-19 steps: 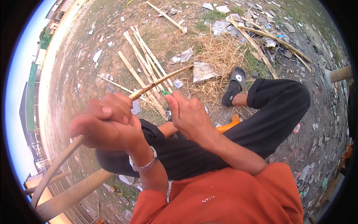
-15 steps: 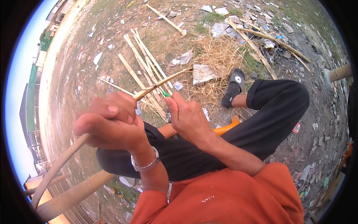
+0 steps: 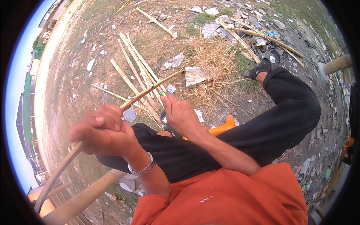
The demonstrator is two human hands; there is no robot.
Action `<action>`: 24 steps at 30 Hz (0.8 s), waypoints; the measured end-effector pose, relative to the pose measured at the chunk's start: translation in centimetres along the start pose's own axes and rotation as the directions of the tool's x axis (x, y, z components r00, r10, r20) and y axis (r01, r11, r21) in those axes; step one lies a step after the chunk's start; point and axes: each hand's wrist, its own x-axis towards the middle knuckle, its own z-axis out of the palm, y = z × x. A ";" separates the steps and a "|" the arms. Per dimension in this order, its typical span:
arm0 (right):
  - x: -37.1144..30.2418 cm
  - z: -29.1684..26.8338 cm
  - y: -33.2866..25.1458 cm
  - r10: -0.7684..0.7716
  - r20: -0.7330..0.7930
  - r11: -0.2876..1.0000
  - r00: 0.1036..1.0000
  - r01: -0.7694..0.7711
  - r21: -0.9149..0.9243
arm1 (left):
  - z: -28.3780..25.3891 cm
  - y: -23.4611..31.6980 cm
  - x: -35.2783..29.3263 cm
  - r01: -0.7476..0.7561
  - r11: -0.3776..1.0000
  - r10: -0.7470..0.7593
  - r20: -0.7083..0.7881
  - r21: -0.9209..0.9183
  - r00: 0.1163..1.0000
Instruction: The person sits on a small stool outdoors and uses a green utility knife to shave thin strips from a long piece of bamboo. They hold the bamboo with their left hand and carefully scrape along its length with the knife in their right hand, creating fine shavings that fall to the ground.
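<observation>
A long, slightly bent bamboo strip (image 3: 150, 89) slants across the view, its thin end pointing away over the ground. My left hand (image 3: 108, 131) is closed around it, and the rest of the strip curves back toward the lower left. Just beside the strip, my right hand (image 3: 182, 118) is closed with the thumb on top. It grips a small green-handled tool (image 3: 161, 94); only a bit of green shows past the thumb, and I cannot make out any blade. A metal-banded watch (image 3: 144, 167) circles my left wrist.
Several split bamboo pieces (image 3: 137, 63) lie ahead on the grass. A straw heap (image 3: 213, 60) and a flat pale slab (image 3: 195, 76) are beside them. Bamboo poles (image 3: 240, 41) rest on rubble farther right. An orange object (image 3: 221, 129) shows beneath my leg; a thick pole (image 3: 84, 193) stands lower left.
My right foot has slid outward and forward, away from the straw, and the leg has straightened somewhat. Both hands keep their grips; the view has shifted slightly.
</observation>
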 end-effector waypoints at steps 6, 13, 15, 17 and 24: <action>2.8 -0.4 4.1 0.125 0.106 0.984 0.987 -0.109 -0.138 | 1.2 -0.3 0.8 -0.013 1.000 0.015 0.058 -0.026 0.998; 5.5 0.8 10.4 0.236 0.046 0.933 0.971 -0.213 -0.291 | 3.2 -0.6 1.4 -0.013 1.000 0.012 0.062 0.003 0.998; 5.0 1.2 10.8 0.201 0.086 0.954 0.976 -0.176 -0.243 | 2.8 -0.7 1.5 -0.009 0.998 0.018 0.137 -0.068 0.990; 4.5 1.1 9.2 0.153 0.054 0.974 0.987 -0.141 -0.174 | 3.2 -0.6 1.3 -0.007 0.999 0.014 0.162 -0.047 0.987; 8.0 2.2 13.0 0.224 0.100 0.949 0.969 -0.193 -0.249 | 3.6 -0.9 1.2 -0.048 0.999 0.048 0.154 -0.006 0.987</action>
